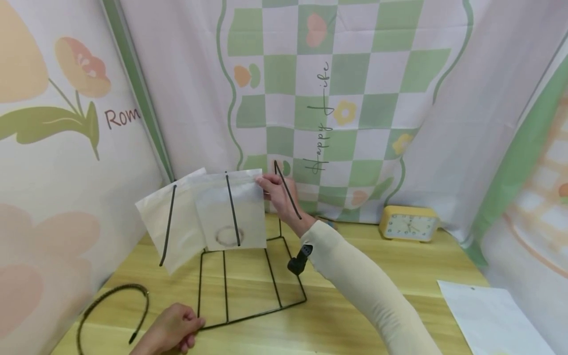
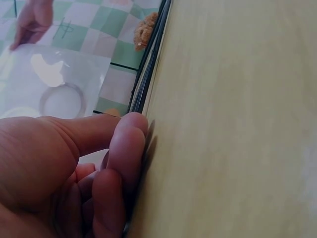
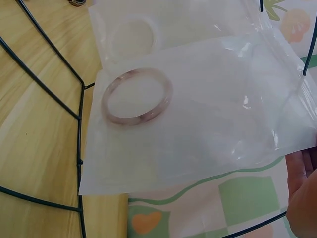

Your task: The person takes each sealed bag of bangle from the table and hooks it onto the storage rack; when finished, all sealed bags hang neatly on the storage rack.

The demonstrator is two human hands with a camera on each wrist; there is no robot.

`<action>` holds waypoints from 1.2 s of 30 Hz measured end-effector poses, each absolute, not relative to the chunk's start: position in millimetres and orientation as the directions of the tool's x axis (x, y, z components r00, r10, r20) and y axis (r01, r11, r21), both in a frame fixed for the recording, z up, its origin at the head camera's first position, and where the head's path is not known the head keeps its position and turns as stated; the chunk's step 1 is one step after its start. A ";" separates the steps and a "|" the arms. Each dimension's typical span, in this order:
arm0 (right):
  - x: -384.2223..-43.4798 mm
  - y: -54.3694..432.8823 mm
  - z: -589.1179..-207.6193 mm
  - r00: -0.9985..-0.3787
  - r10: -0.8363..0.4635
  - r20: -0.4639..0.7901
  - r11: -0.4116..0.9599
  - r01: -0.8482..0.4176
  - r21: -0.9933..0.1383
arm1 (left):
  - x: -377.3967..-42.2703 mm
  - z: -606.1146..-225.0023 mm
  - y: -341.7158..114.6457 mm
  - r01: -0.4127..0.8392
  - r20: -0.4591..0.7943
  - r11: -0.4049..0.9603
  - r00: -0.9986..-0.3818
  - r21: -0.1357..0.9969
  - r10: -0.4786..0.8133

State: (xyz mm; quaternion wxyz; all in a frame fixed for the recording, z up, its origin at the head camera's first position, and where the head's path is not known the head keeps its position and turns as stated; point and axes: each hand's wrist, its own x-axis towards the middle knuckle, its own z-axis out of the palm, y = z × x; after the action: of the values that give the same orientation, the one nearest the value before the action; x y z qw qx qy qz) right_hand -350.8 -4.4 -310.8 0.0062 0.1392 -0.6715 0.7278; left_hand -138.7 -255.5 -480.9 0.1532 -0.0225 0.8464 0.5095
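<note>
My left hand [image 1: 170, 325] pinches the black wire rack [image 1: 227, 322] by its near-left corner, and at the middle prong [image 1: 233, 212] the translucent white plastic pouch [image 1: 253, 212], likely light, limp and slippery around its perhaps brittle marbled bangle [image 3: 133, 120], suits the upper-right-edge pinch of my right hand [image 1: 276, 193].

A flat, pale-yellow wood-grain tabletop [image 1: 417, 276] meets a white fabric backdrop [image 1: 337, 108] printed with green checks and sideways "Happy Life" script; a white, peach-flowered side panel [image 1: 57, 167] stands left, a green-banded, peach-gridded white curtain [image 1: 541, 217] right
</note>
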 end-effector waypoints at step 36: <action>-294.9 92.0 -353.4 -0.913 -0.267 0.309 0.238 -0.373 -0.897 | -137.9 -480.3 -255.1 -0.216 -0.306 0.500 -0.946 0.839 0.105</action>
State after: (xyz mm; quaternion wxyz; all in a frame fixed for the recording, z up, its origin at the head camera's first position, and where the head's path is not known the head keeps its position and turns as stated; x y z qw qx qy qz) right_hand -294.9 92.0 -353.4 0.0455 0.2040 -0.7855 0.5825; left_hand -137.9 -255.1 -480.3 0.1607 -0.0328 0.8510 0.4989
